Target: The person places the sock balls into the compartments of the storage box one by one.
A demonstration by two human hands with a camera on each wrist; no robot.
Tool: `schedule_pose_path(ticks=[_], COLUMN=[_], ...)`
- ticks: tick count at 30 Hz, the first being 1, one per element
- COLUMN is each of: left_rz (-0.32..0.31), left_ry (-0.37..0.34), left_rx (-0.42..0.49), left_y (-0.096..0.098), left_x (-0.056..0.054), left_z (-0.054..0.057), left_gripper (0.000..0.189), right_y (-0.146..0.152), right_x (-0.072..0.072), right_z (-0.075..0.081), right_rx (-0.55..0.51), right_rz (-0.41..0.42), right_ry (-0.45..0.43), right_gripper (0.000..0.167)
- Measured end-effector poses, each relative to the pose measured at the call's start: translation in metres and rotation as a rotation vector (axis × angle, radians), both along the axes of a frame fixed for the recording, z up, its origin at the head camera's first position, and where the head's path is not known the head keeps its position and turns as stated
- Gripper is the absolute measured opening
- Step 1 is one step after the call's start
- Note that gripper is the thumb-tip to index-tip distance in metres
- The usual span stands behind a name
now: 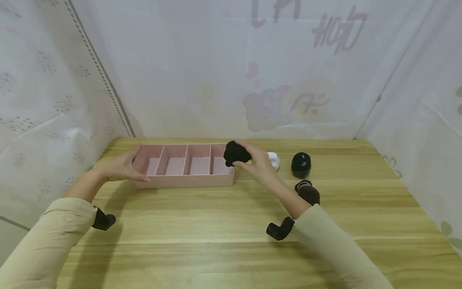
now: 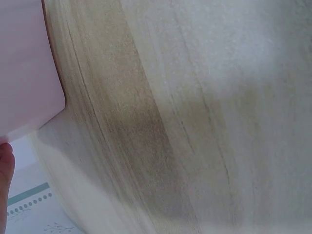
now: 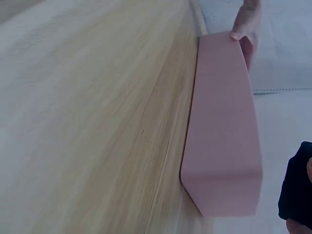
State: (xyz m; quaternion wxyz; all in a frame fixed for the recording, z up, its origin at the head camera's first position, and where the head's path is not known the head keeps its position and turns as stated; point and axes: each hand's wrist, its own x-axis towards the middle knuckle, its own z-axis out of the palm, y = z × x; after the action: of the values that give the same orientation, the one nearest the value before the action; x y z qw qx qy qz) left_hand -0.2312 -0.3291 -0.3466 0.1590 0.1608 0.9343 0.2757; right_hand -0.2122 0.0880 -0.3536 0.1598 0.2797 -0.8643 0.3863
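A pink divided storage box (image 1: pixel 187 182) stands lengthwise at the back left of the table. My left hand (image 1: pixel 120 165) grips its left end, with the thumb over the front rim and the fingers around the far side. In the left wrist view, part of the box wall (image 2: pixel 27 73) and a fingertip show. My right hand (image 1: pixel 259 161) pinches a black balled-up sock (image 1: pixel 236 153) between thumb and fingers, above the box's right end compartment. At the right edge of the right wrist view, the black sock (image 3: pixel 296 187) appears beside the box (image 3: pixel 224 112), partly cut off.
Right of the box lie a white bundle (image 1: pixel 274 160), partly behind my right hand, and a black bundle (image 1: pixel 301 164). Closer in, a brown bundle with a striped end (image 1: pixel 309 194) is partly covered by my right forearm. Patterned curtains (image 1: pixel 202 80) border the table (image 1: pixel 187 241).
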Motion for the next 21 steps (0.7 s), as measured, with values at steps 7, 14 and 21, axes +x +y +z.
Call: schedule_pose_path(ticks=[7,14,21], left_rz=[-0.001,-0.013,-0.011], left_ry=[-0.005,-0.002,0.001], left_rx=[-0.005,-0.018,-0.007], left_y=[0.001,0.000,-0.001], left_x=[0.000,0.000,-0.001], left_z=[-0.001,-0.001,-0.001], left_gripper=[0.126,0.126,0.126], right_y=[-0.026,-0.044,-0.055], right_x=[-0.012,-0.021,-0.028], right_z=[-0.004,-0.001,0.003], right_rx=[0.175,0.465,0.632], right_rz=[0.017,0.045,0.065], right_ry=[0.003,-0.045,-0.049], right_gripper=[0.059,0.059,0.054])
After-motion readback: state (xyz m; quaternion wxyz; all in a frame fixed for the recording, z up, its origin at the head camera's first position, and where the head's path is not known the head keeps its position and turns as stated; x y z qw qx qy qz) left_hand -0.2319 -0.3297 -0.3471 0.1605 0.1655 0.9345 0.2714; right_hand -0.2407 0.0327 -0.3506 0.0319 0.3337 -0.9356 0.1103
